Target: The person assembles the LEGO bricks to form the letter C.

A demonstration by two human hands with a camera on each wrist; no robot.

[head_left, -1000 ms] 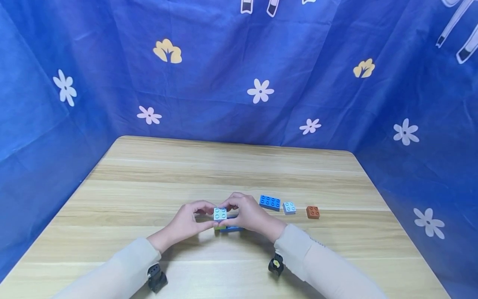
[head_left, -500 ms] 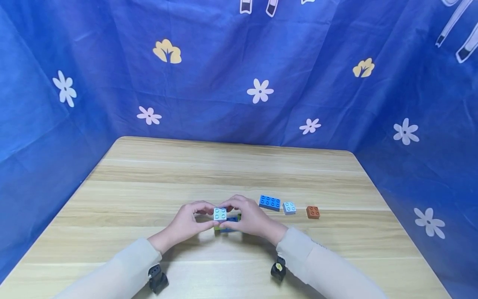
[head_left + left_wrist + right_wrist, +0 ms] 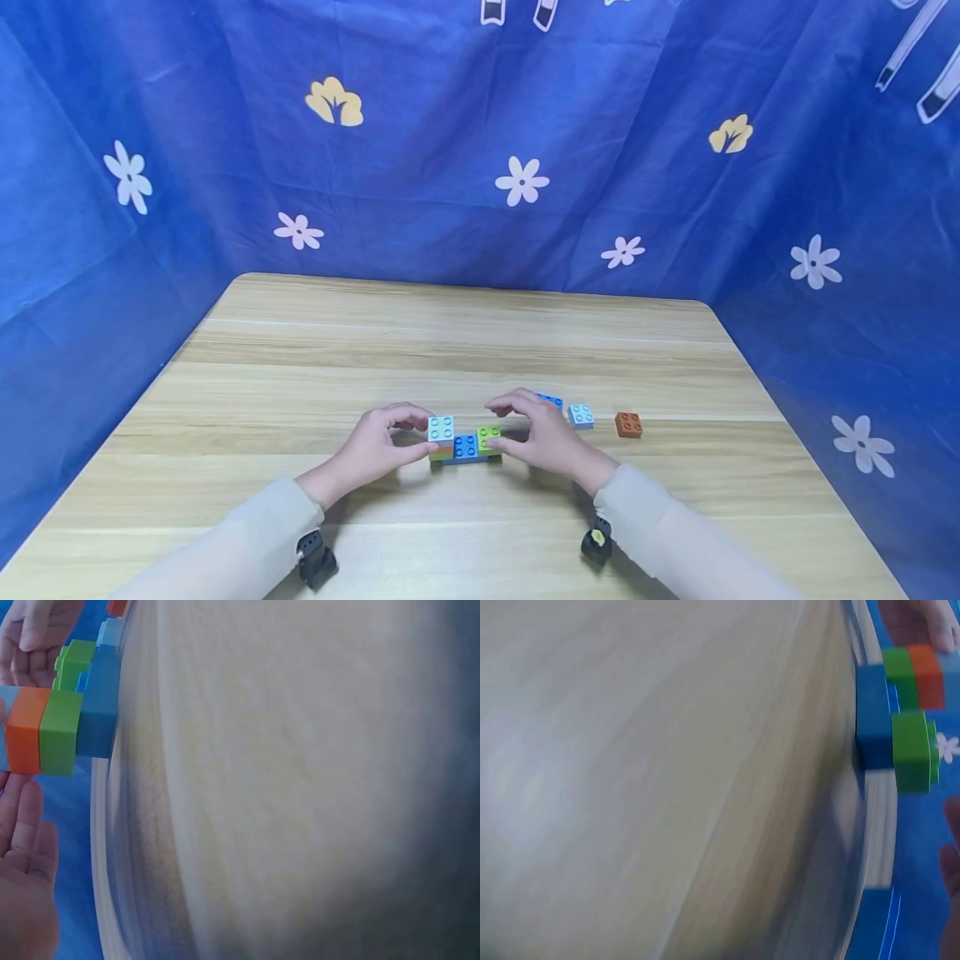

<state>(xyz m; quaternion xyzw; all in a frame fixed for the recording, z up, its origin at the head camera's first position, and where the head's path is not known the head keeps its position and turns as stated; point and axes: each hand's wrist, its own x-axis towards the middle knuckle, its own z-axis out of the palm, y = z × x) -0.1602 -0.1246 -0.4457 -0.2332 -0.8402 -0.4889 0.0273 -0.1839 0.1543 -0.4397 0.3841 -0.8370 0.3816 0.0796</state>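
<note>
A long blue brick [image 3: 465, 447] lies on the table as a base. On its left end stands a stack of green brick [image 3: 58, 739], orange brick [image 3: 26, 731] and light blue brick [image 3: 441, 427]. My left hand [image 3: 375, 442] holds this stack between thumb and fingers from the left. The base's right end bears a single green brick [image 3: 487, 433], also clear in the right wrist view. My right hand [image 3: 546, 440] hovers around that brick's right side, fingers spread, holding nothing. Its thumb tip overlaps the green brick in the head view; contact cannot be told.
Behind the right hand lies another blue brick [image 3: 553, 401], partly covered by it. To its right are a loose light blue brick [image 3: 581, 416] and an orange-brown brick [image 3: 628, 425] on the wooden table [image 3: 337, 333]. Blue patterned cloth [image 3: 420, 167] surrounds the table.
My right hand has let go of the light blue brick on the stack and moved right, uncovering the right-hand green brick. The left hand has stayed in place.
</note>
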